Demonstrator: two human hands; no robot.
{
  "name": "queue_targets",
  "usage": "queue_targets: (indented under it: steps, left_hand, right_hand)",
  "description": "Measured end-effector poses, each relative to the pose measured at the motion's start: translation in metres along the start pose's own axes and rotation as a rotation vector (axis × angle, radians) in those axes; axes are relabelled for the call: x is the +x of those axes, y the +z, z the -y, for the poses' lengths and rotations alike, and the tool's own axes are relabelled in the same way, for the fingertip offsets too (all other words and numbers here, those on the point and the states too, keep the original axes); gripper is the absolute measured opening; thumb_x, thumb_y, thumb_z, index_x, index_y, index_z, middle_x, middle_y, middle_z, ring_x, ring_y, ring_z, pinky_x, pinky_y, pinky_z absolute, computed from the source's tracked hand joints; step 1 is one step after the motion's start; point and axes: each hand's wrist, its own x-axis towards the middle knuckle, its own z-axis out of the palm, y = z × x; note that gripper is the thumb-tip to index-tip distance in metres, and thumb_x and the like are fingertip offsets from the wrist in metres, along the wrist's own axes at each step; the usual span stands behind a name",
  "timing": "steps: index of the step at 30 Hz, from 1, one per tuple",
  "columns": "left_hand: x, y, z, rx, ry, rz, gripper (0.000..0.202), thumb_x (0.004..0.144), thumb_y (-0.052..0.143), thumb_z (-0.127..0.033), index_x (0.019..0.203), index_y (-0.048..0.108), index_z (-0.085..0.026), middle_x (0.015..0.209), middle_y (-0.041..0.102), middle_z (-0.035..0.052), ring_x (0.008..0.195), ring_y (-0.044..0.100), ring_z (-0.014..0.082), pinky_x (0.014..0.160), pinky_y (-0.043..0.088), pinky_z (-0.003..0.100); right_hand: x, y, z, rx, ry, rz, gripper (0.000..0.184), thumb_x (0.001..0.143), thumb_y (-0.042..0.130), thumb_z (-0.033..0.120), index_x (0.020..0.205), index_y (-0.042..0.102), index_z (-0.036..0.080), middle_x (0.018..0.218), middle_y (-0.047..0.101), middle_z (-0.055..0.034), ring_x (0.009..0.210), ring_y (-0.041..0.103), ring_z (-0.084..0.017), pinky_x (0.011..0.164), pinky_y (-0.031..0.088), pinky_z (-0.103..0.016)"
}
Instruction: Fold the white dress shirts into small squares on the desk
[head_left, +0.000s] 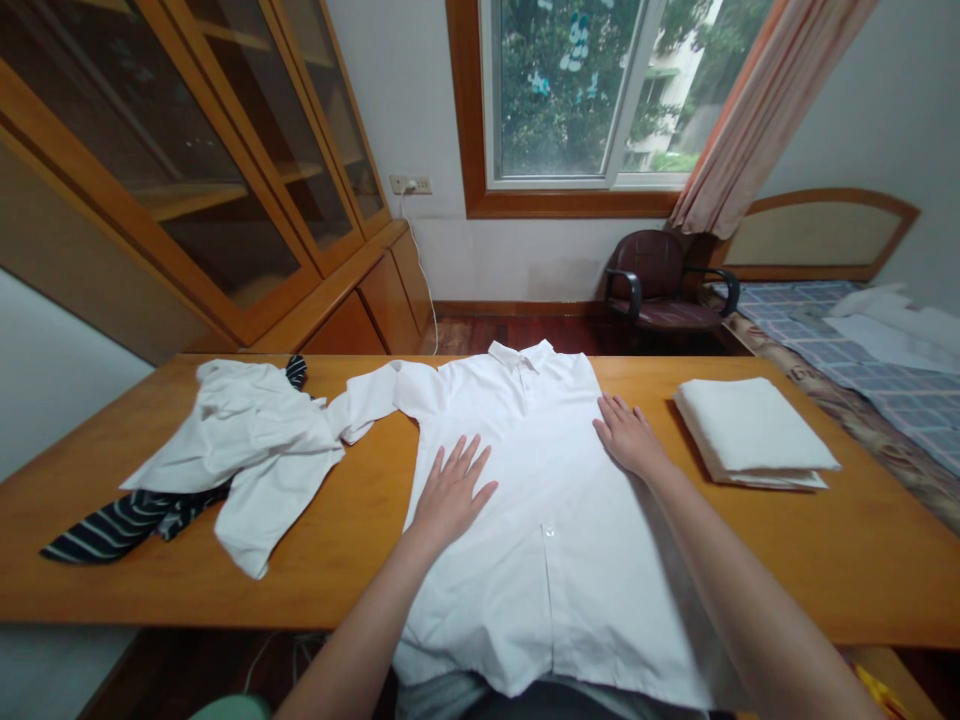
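Observation:
A white button-up shirt (pixel 517 480) lies front side up on the table, its collar at the far edge and its hem hanging over the near edge. One sleeve stretches out to the left; the other is not visible. My left hand (pixel 455 490) rests flat on the left half of the shirt, fingers spread. Along the shirt's right edge, below the shoulder, my right hand (pixel 626 432) lies with fingers stretched out. Neither hand grips anything.
Left on the wooden table (pixel 375 560) are a crumpled white garment (pixel 255 430) and a black striped tie-like cloth (pixel 112 527). A folded white cloth stack (pixel 754 425) sits at right. Beyond stand an armchair (pixel 656 280), a bed (pixel 862 330) and a glass-fronted cabinet (pixel 247 190).

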Motion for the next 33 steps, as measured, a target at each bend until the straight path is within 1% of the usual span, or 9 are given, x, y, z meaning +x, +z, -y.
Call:
queue_targets:
  steps: [4, 8, 12, 15, 18, 22, 26, 30, 33]
  left_hand:
    - [0.003, 0.001, 0.003, 0.03, 0.002, -0.006, 0.058, 0.101, 0.038, -0.049, 0.154, 0.036, -0.026, 0.164, 0.027, 0.0049, 0.152, 0.02, 0.0279, 0.124, 0.013, 0.054]
    - [0.01, 0.003, 0.011, 0.038, 0.016, -0.024, 0.058, 0.1, 0.039, -0.049, 0.154, 0.035, -0.027, 0.164, 0.027, 0.0047, 0.152, 0.019, 0.0277, 0.124, 0.012, 0.053]
    - [0.02, 0.002, 0.02, 0.028, 0.027, -0.022, 0.058, 0.1, 0.038, -0.05, 0.154, 0.035, -0.028, 0.164, 0.027, 0.0052, 0.152, 0.02, 0.0282, 0.124, 0.012, 0.054]
    - [0.027, 0.001, 0.026, 0.021, 0.028, -0.009, 0.058, 0.101, 0.037, -0.05, 0.154, 0.035, -0.028, 0.164, 0.027, 0.0053, 0.153, 0.019, 0.0276, 0.124, 0.011, 0.053]
    - [0.035, 0.0, 0.031, 0.015, 0.046, 0.005, 0.058, 0.101, 0.036, -0.051, 0.154, 0.035, -0.027, 0.164, 0.027, 0.0051, 0.153, 0.018, 0.0261, 0.124, 0.009, 0.052]
    - [0.048, 0.0, 0.04, -0.008, 0.055, 0.032, 0.058, 0.102, 0.035, -0.051, 0.154, 0.035, -0.025, 0.164, 0.026, 0.0055, 0.153, 0.018, 0.0255, 0.124, 0.009, 0.051]
    - [0.054, -0.007, 0.049, -0.051, 0.079, 0.063, 0.056, 0.102, 0.036, -0.047, 0.153, 0.037, -0.023, 0.162, 0.032, 0.0072, 0.152, 0.022, 0.0248, 0.124, 0.01, 0.05]
    - [0.03, -0.021, 0.037, -0.071, 0.184, 0.073, 0.054, 0.102, 0.038, -0.045, 0.152, 0.038, -0.026, 0.161, 0.035, 0.0065, 0.151, 0.023, 0.0245, 0.124, 0.011, 0.052]
    - [-0.002, -0.027, 0.011, -0.038, 0.381, 0.058, 0.051, 0.101, 0.042, -0.045, 0.15, 0.04, -0.03, 0.161, 0.035, 0.0036, 0.153, 0.019, 0.0235, 0.125, 0.009, 0.052]
  right_hand:
    - [0.0, -0.006, 0.008, -0.028, 0.021, -0.077, 0.052, 0.101, 0.034, 0.034, 0.147, 0.046, 0.015, 0.156, 0.041, -0.0142, 0.145, 0.034, -0.034, 0.117, 0.025, -0.061]
    - [-0.005, -0.013, 0.037, -0.026, -0.051, -0.161, 0.049, 0.099, 0.035, 0.026, 0.144, 0.049, 0.011, 0.156, 0.04, -0.0167, 0.147, 0.031, -0.033, 0.118, 0.024, -0.057]
    - [-0.015, -0.009, 0.077, 0.057, -0.22, -0.051, 0.052, 0.101, 0.038, 0.037, 0.147, 0.046, 0.013, 0.159, 0.036, -0.0142, 0.147, 0.032, -0.032, 0.117, 0.03, -0.051]
    - [-0.021, -0.003, 0.094, 0.088, -0.282, 0.009, 0.054, 0.101, 0.039, 0.044, 0.149, 0.044, 0.018, 0.16, 0.034, -0.0113, 0.148, 0.031, -0.03, 0.118, 0.027, -0.052]
    - [-0.017, 0.0, 0.093, 0.089, -0.275, 0.023, 0.055, 0.102, 0.038, 0.046, 0.15, 0.044, 0.019, 0.161, 0.033, -0.0103, 0.149, 0.028, -0.029, 0.12, 0.023, -0.052]
    - [-0.001, -0.002, 0.079, 0.081, -0.253, 0.038, 0.056, 0.102, 0.037, 0.045, 0.151, 0.042, 0.018, 0.161, 0.032, -0.0104, 0.149, 0.027, -0.028, 0.12, 0.023, -0.051]
    - [0.01, -0.001, 0.07, 0.074, -0.258, 0.035, 0.055, 0.102, 0.038, 0.044, 0.15, 0.042, 0.018, 0.161, 0.032, -0.0099, 0.149, 0.028, -0.027, 0.121, 0.022, -0.05]
    - [0.013, 0.0, 0.067, 0.061, -0.266, 0.024, 0.054, 0.102, 0.037, 0.042, 0.15, 0.042, 0.017, 0.16, 0.034, -0.0095, 0.149, 0.03, -0.026, 0.121, 0.022, -0.048]
    - [0.013, -0.001, 0.068, 0.05, -0.266, 0.023, 0.054, 0.102, 0.038, 0.04, 0.149, 0.044, 0.015, 0.159, 0.036, -0.0102, 0.148, 0.031, -0.027, 0.121, 0.023, -0.048]
